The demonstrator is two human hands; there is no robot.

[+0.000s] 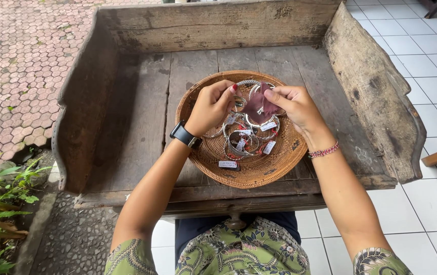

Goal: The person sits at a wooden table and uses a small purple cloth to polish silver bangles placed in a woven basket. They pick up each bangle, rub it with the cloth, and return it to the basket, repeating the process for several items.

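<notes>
Green patterned sleeves nearest, both forearms reaching forward over worktop (142, 127), old wooden, raised sides. Left hand (212, 106), black watch on wrist, fingers pinching silver bangle (240, 102). Right hand (296, 106), red bead bracelet on wrist, fingers pinching maroon cloth (259, 108) against same bangle. Below hands: round woven basket (259, 170) holding more tagged silver bangles (243, 140).

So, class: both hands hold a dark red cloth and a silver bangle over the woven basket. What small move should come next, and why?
Probably rub the dark red cloth, pinched in the right hand, along the silver bangle that the left hand steadies. Both meet above the woven basket, and the tagged bangles lie below.
</notes>
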